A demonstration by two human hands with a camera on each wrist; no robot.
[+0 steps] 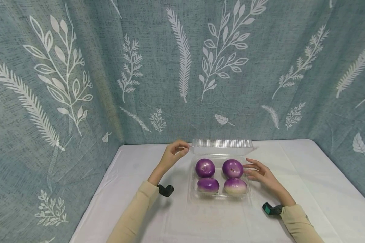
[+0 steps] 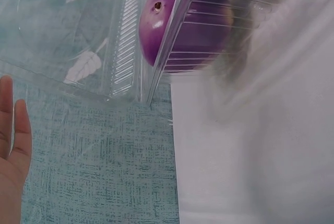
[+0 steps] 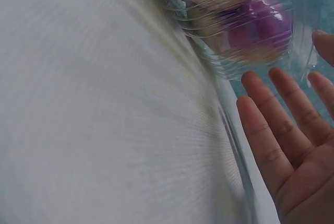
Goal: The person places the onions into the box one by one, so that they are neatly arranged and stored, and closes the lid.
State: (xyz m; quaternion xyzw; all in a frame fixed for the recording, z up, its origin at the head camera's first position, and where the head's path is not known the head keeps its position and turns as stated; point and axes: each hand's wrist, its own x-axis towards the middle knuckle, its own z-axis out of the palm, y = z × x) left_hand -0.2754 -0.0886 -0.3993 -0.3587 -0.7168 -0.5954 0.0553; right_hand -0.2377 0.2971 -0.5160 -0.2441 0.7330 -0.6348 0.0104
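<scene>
A clear plastic clamshell container (image 1: pixel 219 195) sits on the table with its hinged lid (image 1: pixel 222 147) raised at the back. Inside are several glossy purple-and-white onions (image 1: pixel 205 168), set in two rows. My left hand (image 1: pixel 172 156) is at the lid's left edge, fingertips close to the plastic; whether they touch it I cannot tell. Two of its fingers (image 2: pixel 22 130) show in the left wrist view, fairly straight. Beside the container's right wall is my right hand (image 1: pixel 261 172), its fingers (image 3: pixel 292 98) spread and loosely extended, holding nothing.
A white cloth (image 1: pixel 134 168) covers the table. Behind it and along both sides hangs a blue-green curtain (image 1: pixel 158 67) with white leaf prints. Black wrist devices (image 1: pixel 166 190) are worn on both arms, below the hands.
</scene>
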